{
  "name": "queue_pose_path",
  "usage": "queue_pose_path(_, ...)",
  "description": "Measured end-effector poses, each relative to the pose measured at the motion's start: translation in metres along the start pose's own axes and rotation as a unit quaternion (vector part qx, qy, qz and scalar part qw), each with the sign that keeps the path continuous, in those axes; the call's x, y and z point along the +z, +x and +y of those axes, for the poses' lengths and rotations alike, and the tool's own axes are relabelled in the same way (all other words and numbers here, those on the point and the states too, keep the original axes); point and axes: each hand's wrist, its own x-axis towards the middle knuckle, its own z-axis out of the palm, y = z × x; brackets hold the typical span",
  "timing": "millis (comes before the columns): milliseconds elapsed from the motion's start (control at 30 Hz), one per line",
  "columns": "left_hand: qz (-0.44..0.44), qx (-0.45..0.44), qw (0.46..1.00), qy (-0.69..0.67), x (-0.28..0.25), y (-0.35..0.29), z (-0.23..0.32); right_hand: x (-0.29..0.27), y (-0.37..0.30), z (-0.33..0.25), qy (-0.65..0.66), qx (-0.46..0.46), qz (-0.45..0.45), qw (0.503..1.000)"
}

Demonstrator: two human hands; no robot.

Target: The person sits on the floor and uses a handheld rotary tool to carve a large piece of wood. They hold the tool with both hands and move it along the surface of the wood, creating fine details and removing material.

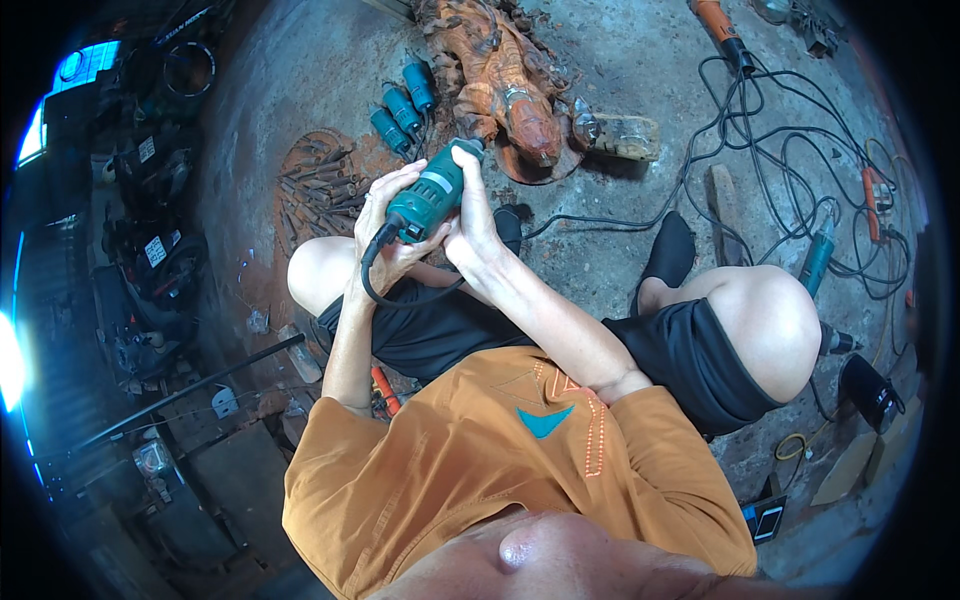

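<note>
Between both my hands is a green corded die grinder [432,195], its nose pointing up toward a carving. My left hand [382,208] wraps its left side and rear, near the black cord. On the other side, my right hand [474,215] grips the body, with the thumb near the front end. Just beyond the tool lies a reddish-brown wooden carving [490,70], its rounded end facing me. The grinder's tip is close to that carving; whether they touch I cannot tell.
Three green power tools [400,106] lie left of the carving, beside a heap of slim brown carving tools [325,190]. A wood block [625,137] sits to its right. Black cords [690,165] loop across the floor to an orange power tool [722,28] and another green tool [818,258].
</note>
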Motion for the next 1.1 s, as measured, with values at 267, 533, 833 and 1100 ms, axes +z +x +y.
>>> queue_pose_path(267,0.0,-0.014,1.0,-0.017,-0.003,-0.003,0.001,-0.001,0.001,0.005,0.003,0.001,0.001,1.0)
queue_pose_path(533,0.016,-0.006,1.0,-0.008,-0.003,0.0,0.005,0.0,0.004,0.002,-0.03,-0.016,-0.013,0.999)
queue_pose_path(833,0.013,-0.022,1.0,-0.003,0.0,-0.001,-0.002,-0.001,0.009,0.0,-0.041,0.004,-0.016,0.999)
queue_pose_path(1100,0.005,-0.019,1.0,0.013,-0.005,-0.001,0.002,-0.008,0.011,0.003,-0.031,0.005,-0.015,0.999)
